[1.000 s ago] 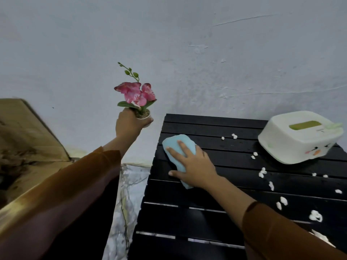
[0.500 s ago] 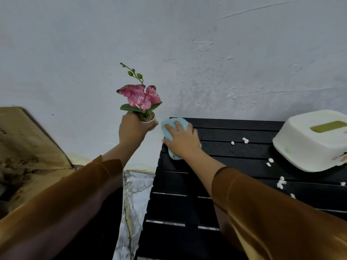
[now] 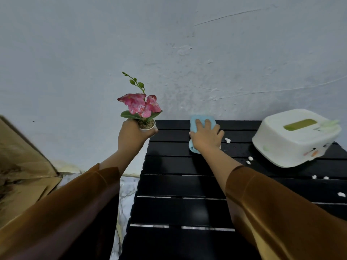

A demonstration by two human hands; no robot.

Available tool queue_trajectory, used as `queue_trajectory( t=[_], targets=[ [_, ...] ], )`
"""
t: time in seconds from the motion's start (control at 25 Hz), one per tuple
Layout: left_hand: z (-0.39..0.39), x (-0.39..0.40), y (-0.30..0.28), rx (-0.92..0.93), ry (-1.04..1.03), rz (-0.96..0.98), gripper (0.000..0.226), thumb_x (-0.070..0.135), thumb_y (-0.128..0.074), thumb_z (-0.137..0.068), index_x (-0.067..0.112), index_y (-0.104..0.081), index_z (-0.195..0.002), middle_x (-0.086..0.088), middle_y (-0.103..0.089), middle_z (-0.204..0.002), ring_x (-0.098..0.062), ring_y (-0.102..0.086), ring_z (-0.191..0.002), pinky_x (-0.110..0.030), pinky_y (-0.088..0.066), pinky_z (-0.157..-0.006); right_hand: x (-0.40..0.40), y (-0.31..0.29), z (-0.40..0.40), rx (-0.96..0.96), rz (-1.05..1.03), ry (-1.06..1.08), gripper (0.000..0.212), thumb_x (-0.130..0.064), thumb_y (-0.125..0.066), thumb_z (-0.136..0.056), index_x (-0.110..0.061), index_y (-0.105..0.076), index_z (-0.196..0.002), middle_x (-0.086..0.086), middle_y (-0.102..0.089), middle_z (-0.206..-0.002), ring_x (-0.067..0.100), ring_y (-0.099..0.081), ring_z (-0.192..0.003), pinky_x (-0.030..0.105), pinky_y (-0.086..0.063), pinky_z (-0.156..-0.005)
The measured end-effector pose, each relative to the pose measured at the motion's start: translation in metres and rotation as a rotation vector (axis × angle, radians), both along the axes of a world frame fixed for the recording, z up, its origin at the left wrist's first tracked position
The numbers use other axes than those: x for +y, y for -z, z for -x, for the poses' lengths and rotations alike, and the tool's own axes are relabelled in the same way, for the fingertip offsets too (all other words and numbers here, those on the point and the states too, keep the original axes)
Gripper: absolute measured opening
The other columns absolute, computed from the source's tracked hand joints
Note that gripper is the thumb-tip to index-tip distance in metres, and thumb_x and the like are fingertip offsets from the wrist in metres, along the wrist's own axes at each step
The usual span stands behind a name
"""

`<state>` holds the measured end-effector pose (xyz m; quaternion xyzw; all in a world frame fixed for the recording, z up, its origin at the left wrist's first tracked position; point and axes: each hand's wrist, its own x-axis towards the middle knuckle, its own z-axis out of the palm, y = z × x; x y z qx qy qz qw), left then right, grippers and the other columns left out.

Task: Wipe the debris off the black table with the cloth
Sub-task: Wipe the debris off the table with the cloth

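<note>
Cloth at far edge, debris waiting to the right

Wiping step in hand. Right hand (image 3: pixel 205 136) flat on blue cloth (image 3: pixel 197 121), fingers spread and straight, pressing cloth to black worktop (image 3: pixel 178 186) at far edge near wall. Cloth partly hidden under palm; a fold showing at near-left of wrist. Left hand (image 3: pixel 131 135) off the left side of worktop, fingers curled round small white pot of pink orchid (image 3: pixel 139 106), pot upright and held clear of the surface.

White debris bits (image 3: pixel 227 140) just right of right hand, one pair almost touching the fingertips. More bits (image 3: pixel 249 160) near the front-left corner of white tissue box (image 3: pixel 294 136), and a scatter (image 3: pixel 325 177) along the right side, nearer. Left half of worktop shows no bits. Cardboard box (image 3: pixel 24 166) on floor at far left.

Judged: left portion done or nearly so, right portion not yet swept. Next move calls for a rightward or near-and-right stroke with steady downward pressure, gathering the light bits ahead of the cloth. Likely risk: bits dropping through slat gaps, or lodging against the tissue box, which may need lifting or shifting. Orchid best kept aloft meanwhile.
</note>
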<state>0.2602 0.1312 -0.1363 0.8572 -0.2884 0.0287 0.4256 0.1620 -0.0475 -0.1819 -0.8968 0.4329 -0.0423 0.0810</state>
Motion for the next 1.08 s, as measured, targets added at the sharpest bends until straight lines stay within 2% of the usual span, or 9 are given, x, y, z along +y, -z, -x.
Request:
queue_trajectory(
  t=[0.08, 0.24, 0.36, 0.44, 0.56, 0.72, 0.88, 1.08],
  targets=[
    [0.007, -0.007, 0.0, 0.012, 0.014, 0.016, 0.027, 0.03, -0.075, -0.074, 0.01, -0.063, -0.085, -0.004, -0.066, -0.083, -0.017, -0.058, -0.076, -0.024, -0.042, -0.058, -0.01, -0.001, 0.026, 0.003, -0.001, 0.069, 0.052, -0.043, -0.033, -0.096, -0.032, -0.019, -0.146, 0.003, -0.016, -0.157, 0.036, -0.026, -0.131, 0.044, -0.022, -0.106],
    [0.022, -0.023, 0.002, 0.054, 0.045, 0.023, 0.034, 0.036, -0.076, -0.072, 0.011, -0.067, -0.094, -0.005, -0.071, -0.091, -0.021, -0.064, -0.085, -0.028, -0.044, -0.069, -0.005, -0.006, 0.07, -0.002, 0.001, 0.114, 0.051, -0.033, -0.033, -0.097, -0.029, -0.021, -0.145, 0.005, -0.018, -0.156, 0.037, -0.03, -0.128, 0.045, -0.026, -0.104],
    [0.033, -0.033, 0.006, 0.079, 0.079, 0.011, 0.033, 0.037, -0.076, -0.07, 0.013, -0.068, -0.092, -0.003, -0.072, -0.09, -0.021, -0.065, -0.085, -0.028, -0.044, -0.069, 0.012, -0.009, 0.102, -0.005, 0.053, 0.118, 0.048, -0.027, -0.036, -0.096, -0.023, -0.028, -0.143, 0.009, -0.026, -0.151, 0.037, -0.036, -0.124, 0.043, -0.03, -0.1],
    [0.039, -0.039, 0.011, 0.091, 0.098, 0.01, 0.031, 0.037, -0.075, -0.068, 0.015, -0.068, -0.088, -0.003, -0.072, -0.087, -0.021, -0.066, -0.084, -0.027, -0.044, -0.067, 0.019, -0.017, 0.114, -0.101, 0.056, 0.146, 0.044, -0.024, -0.039, -0.096, -0.022, -0.035, -0.14, 0.009, -0.033, -0.146, 0.036, -0.038, -0.122, 0.042, -0.032, -0.099],
    [0.045, -0.05, 0.018, 0.099, 0.118, -0.011, 0.032, 0.04, -0.075, -0.066, 0.015, -0.068, -0.085, -0.004, -0.072, -0.085, -0.022, -0.067, -0.083, -0.028, -0.047, -0.067, 0.013, -0.028, 0.098, -0.248, 0.041, 0.155, 0.046, -0.03, -0.039, -0.096, -0.023, -0.033, -0.141, 0.008, -0.032, -0.146, 0.035, -0.037, -0.124, 0.043, -0.033, -0.1],
    [0.05, -0.061, 0.021, 0.101, 0.111, -0.049, 0.039, 0.042, -0.077, -0.063, 0.014, -0.07, -0.089, -0.005, -0.073, -0.089, -0.023, -0.067, -0.085, -0.038, -0.055, -0.074, 0.003, -0.013, 0.075, -0.016, -0.062, 0.056, 0.06, -0.041, -0.045, -0.091, -0.024, -0.024, -0.145, 0.008, -0.021, -0.15, 0.036, -0.029, -0.129, 0.045, -0.03, -0.104],
    [0.061, -0.077, 0.022, 0.143, 0.095, -0.023, 0.03, 0.033, -0.079, -0.067, 0.01, -0.07, -0.084, -0.005, -0.072, -0.085, -0.02, -0.065, -0.081, -0.03, -0.047, -0.067, 0.0, -0.007, 0.086, -0.032, -0.059, 0.089, 0.057, -0.04, -0.043, -0.092, -0.018, -0.029, -0.143, 0.007, -0.019, -0.151, 0.036, -0.032, -0.127, 0.043, -0.031, -0.102],
    [0.081, -0.096, 0.035, 0.219, 0.091, -0.018, 0.035, 0.034, -0.081, -0.065, 0.008, -0.069, -0.085, -0.009, -0.072, -0.086, -0.025, -0.068, -0.085, -0.041, -0.056, -0.073, 0.008, -0.007, 0.11, -0.027, -0.034, 0.12, 0.052, -0.038, -0.042, -0.094, -0.015, -0.033, -0.139, 0.008, -0.021, -0.15, 0.035, -0.035, -0.123, 0.041, -0.033, -0.099]
  ],
)
